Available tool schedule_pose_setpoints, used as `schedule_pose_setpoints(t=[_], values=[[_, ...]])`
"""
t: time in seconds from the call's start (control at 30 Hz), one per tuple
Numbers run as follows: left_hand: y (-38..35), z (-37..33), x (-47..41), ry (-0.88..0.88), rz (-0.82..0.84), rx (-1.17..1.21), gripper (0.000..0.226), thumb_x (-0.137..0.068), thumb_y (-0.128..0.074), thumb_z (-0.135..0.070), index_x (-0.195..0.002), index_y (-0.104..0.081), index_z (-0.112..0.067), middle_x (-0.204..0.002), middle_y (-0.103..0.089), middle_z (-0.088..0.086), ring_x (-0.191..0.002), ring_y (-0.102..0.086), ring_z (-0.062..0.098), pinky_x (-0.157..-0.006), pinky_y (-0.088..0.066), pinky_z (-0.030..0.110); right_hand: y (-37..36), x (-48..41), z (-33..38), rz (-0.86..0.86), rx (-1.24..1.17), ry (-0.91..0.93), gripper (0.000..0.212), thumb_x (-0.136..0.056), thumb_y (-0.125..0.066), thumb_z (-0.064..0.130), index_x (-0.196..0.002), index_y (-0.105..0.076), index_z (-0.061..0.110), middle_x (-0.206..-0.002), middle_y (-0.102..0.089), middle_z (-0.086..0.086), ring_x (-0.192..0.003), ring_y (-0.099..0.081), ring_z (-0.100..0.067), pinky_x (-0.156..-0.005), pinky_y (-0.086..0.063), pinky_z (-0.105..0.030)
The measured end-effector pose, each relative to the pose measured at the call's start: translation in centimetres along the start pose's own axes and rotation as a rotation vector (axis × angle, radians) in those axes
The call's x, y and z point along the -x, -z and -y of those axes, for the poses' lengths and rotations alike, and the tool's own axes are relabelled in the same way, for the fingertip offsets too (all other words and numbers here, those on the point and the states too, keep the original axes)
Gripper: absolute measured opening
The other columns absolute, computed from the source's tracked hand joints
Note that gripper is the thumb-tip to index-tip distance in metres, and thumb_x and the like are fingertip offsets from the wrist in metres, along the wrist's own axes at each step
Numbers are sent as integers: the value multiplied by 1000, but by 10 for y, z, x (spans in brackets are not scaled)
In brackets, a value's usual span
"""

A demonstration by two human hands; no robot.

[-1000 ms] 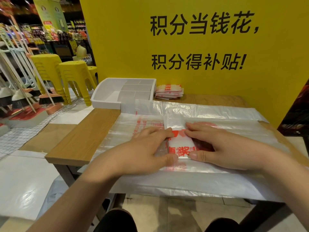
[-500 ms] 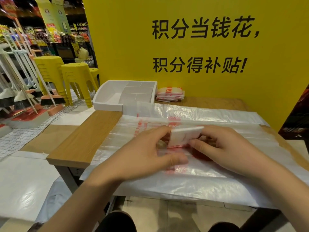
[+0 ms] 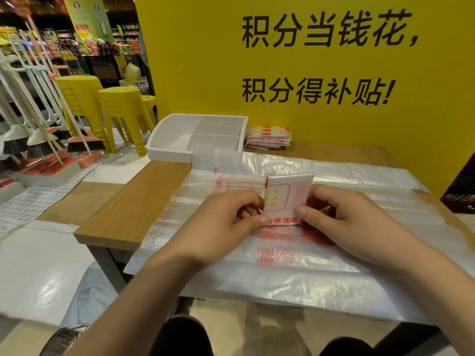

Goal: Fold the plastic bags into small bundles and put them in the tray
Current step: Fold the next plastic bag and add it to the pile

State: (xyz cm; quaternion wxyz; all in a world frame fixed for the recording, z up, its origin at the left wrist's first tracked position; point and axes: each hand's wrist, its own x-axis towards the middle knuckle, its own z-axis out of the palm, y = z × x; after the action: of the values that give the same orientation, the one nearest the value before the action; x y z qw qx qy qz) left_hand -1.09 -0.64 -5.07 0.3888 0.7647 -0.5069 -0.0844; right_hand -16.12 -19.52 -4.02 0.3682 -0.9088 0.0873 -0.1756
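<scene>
A small folded bundle (image 3: 285, 199) of white plastic bag with red print stands upright between my hands, lifted off the flat bags. My left hand (image 3: 226, 222) pinches its left edge with thumb and fingers. My right hand (image 3: 341, 219) pinches its right edge. Under them a stack of flat clear plastic bags (image 3: 334, 265) with red print covers the wooden table (image 3: 133, 201). The white divided tray (image 3: 177, 140) sits at the table's far left corner, with nothing visible in it.
A pile of folded red-and-white bundles (image 3: 268, 137) lies right of the tray against the yellow wall (image 3: 205, 60). Yellow stools (image 3: 120, 116) and brooms (image 3: 51, 140) stand on the floor to the left. My knees show at the bottom edge.
The bundle, pressed flat on the bags a second ago, has been folded over and lifted upright between both hands.
</scene>
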Motion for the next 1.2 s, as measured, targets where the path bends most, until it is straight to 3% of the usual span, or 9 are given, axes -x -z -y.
schedule_pose_setpoints(t=[0.13, 0.37, 0.57, 0.67, 0.77, 0.87, 0.97, 1.1, 1.2], values=[[0, 1, 1, -7, -38, -24, 13, -92, -69, -31, -104, -71, -28, -98, -67, -10, -92, -62, 6, -84, -51, 30, 0, 1, 1, -5, 15, 12, 11, -97, -62, 31, -103, -70, 35, -87, -73, 18, -72, -67, -2, -62, -50, -16], [-4, -8, 1, 49, -76, 13, 13, -96, -64, -29, -108, -64, -29, -92, -66, -10, -87, -62, 4, -79, -50, 19, 1, -8, -2, 22, 33, -44, 14, -97, -59, 41, -109, -66, 37, -92, -73, 17, -80, -68, -4, -77, -57, -40], [-19, -15, 0, 100, -187, -34, 50, -97, -59, -28, -143, -38, -31, -82, -63, -10, -79, -62, 3, -78, -54, 33, -15, -20, -1, -73, 266, -38, 61, -98, -56, 37, -149, -22, 44, -77, -66, 22, -68, -61, 0, -66, -49, -33], [-23, -12, -2, 40, -206, -189, 44, -98, -52, -29, -141, -44, -33, -89, -60, -13, -91, -57, 10, -85, -51, 40, -18, -22, 0, -40, 386, -23, 42, -101, -49, 38, -143, -41, 42, -81, -66, 17, -75, -60, -2, -60, -41, -25], [-24, -9, -5, 33, -214, -328, 31, -100, -47, -32, -128, -61, -31, -107, -58, -8, -110, -47, 15, -98, -44, 39, -19, -22, 0, -24, 491, -35, 36, -101, -46, 43, -134, -57, 35, -112, -65, 12, -99, -60, -12, -74, -43, -29], [-23, -6, -5, 46, -175, -355, 31, -102, -46, -37, -127, -65, -33, -103, -53, -7, -111, -44, 15, -98, -43, 38, -21, -19, -2, -43, 507, -24, 33, -99, -47, 44, -125, -63, 31, -121, -53, 10, -107, -54, -13, -81, -43, -29], [-22, -5, -6, 32, -147, -361, 31, -101, -48, -43, -125, -66, -33, -109, -51, -9, -117, -42, 12, -103, -40, 35, -21, -18, -4, -42, 530, 29, 28, -99, -45, 41, -120, -60, 28, -153, -39, 7, -138, -37, -15, -104, -33, -30], [-14, -5, -6, 15, -21, -341, 27, -102, -44, -47, -122, -60, -36, -153, -35, -19, -141, -25, 7, -117, -24, 34, -18, -17, -5, 30, 388, 27, 31, -100, -47, 34, -129, -53, 29, -127, -61, 10, -112, -53, -7, -91, -40, -25], [-6, -4, -7, 8, 119, -336, 28, -102, -41, -50, -124, -50, -37, -155, -32, -19, -144, -18, 3, -119, -22, 36, -16, -15, -7, 31, 382, 60, 36, -99, -48, 32, -134, -54, 32, -133, -58, 15, -114, -47, 1, -86, -32, -6]])
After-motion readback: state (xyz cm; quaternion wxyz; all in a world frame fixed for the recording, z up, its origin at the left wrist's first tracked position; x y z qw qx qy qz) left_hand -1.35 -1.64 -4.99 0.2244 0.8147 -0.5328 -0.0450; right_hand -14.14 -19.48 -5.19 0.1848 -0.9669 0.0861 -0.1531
